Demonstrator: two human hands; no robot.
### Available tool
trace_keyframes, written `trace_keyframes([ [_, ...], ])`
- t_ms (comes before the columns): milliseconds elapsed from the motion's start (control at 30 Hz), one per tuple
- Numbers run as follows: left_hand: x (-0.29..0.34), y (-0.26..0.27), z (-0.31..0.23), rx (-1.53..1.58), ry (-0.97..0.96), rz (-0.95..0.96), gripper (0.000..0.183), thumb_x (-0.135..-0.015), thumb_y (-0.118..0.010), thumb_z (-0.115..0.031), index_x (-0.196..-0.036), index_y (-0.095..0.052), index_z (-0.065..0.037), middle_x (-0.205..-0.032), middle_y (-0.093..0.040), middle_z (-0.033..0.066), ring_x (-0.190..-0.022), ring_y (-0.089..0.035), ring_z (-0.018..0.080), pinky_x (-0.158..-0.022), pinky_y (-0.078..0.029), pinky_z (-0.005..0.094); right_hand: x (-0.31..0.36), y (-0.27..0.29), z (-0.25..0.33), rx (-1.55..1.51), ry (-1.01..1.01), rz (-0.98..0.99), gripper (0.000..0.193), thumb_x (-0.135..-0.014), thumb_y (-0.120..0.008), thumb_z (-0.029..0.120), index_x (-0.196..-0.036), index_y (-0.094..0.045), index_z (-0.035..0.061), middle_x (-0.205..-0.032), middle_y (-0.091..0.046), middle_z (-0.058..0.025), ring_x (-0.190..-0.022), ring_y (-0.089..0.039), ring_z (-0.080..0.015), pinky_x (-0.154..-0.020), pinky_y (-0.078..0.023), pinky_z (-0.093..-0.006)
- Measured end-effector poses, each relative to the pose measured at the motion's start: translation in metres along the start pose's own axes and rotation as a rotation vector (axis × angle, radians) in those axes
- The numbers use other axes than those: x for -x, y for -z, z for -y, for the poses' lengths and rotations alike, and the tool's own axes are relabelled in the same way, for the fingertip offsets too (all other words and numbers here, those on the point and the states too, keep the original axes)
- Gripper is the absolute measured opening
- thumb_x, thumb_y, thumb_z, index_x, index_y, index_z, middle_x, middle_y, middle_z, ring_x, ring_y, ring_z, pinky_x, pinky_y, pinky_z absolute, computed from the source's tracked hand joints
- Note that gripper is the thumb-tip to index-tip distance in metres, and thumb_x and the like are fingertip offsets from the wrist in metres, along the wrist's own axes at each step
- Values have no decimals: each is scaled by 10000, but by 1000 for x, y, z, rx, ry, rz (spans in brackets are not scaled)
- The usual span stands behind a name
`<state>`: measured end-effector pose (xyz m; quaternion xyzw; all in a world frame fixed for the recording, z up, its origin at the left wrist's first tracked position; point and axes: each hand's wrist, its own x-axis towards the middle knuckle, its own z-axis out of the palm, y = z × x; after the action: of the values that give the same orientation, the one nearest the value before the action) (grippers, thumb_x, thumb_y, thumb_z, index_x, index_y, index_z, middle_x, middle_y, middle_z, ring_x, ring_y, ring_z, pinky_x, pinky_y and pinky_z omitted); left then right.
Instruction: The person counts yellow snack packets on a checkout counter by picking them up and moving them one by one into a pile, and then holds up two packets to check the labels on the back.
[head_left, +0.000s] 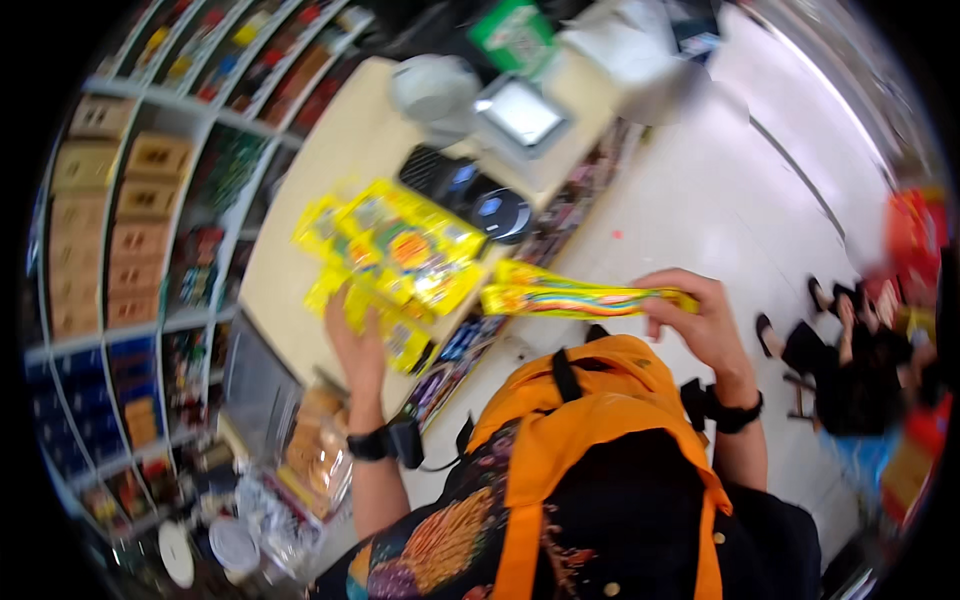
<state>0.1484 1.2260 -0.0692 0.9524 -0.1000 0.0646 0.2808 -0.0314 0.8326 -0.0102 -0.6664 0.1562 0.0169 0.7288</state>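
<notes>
My right hand (pixel 698 312) is closed round one end of a long, narrow yellow packet (pixel 575 297) with bright wavy coloured stripes along it. The packet stretches level to the left, above the floor, and its far end reaches the counter edge. Several flat, shiny yellow packets (pixel 405 245) lie overlapping on the pale wooden counter (pixel 290 265). My left hand (pixel 355 335) rests over the nearer packets, its fingers apart and slightly blurred. A dark band sits on each wrist.
Beyond the packets are a black card terminal (pixel 500 214), a tablet-like screen (pixel 520 115) and a green sign (pixel 513 38). Stocked shelves (pixel 205 165) line the left. A clear-lidded bin (pixel 262 365) stands near my left arm. A seated person in black (pixel 855 370) is at the right.
</notes>
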Motion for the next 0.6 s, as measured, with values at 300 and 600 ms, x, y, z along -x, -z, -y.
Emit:
trace_keyframes([
  [300,-11,-44,88,-224,-139,69,621,-922,-556,-421,-1372,-445,-9,-1339,-476,246,-1179,-484,423,-988,-400,501,7,3,6,-56,57,121,173,-901,-613,63,-1065,-655,28,-814,-679,-49,-612,-624,-79,-557,-509,-232],
  [600,-56,-45,-35,-407,-539,-236,683,-929,-459,-562,-1290,-506,16,-1224,-528,278,-1147,-502,419,-916,-431,524,31,8,1,-136,36,-4,182,-896,-617,63,-1071,-664,53,-774,-680,-32,-593,-613,-73,-528,-478,-230],
])
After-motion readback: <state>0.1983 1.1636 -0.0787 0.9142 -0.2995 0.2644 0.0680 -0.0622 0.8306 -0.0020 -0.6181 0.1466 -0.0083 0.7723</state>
